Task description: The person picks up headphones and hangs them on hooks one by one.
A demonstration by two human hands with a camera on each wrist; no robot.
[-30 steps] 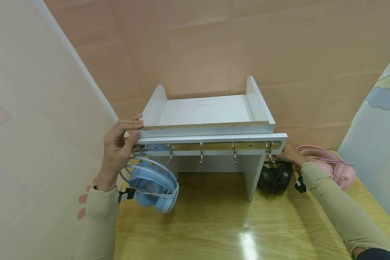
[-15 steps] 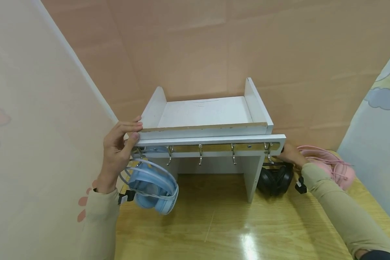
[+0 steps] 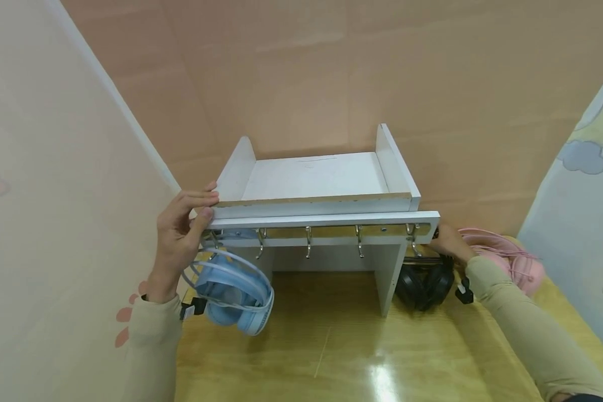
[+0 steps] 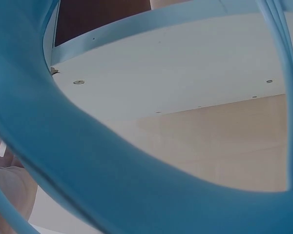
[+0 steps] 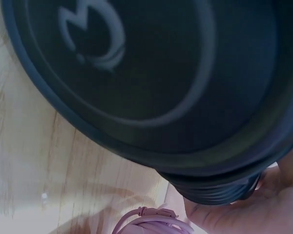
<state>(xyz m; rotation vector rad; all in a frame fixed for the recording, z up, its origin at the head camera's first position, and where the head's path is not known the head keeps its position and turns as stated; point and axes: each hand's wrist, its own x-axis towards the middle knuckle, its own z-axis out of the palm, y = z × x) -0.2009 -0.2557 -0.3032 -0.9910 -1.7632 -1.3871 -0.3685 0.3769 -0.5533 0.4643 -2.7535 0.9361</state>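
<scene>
At the shelf's left end, my left hand [image 3: 177,237] grips the white shelf [image 3: 306,209], thumb on the front rail and fingers over the top edge. Blue headphones [image 3: 238,293] hang from the leftmost hook just below it; their blue band [image 4: 112,161] fills much of the left wrist view. Beyond the rail's right end, my right hand [image 3: 449,243] holds black headphones [image 3: 424,287] below the rightmost hook [image 3: 414,240]. The rail hides part of that hand. In the right wrist view a black ear cup [image 5: 146,73] covers most of the picture, with the fingers at its lower right.
Pink headphones [image 3: 515,262] with a bundled cable lie on the wooden table [image 3: 331,346] at the right. Several metal hooks line the rail. A brown covering [image 3: 301,72] rises behind, and pale walls stand at left [image 3: 55,195] and right [image 3: 578,234].
The head view has tilted and shifted slightly. The black headphones have shifted a little, their ear cups sitting further apart and more of the headband showing under the rail. The left hand keeps its place.
</scene>
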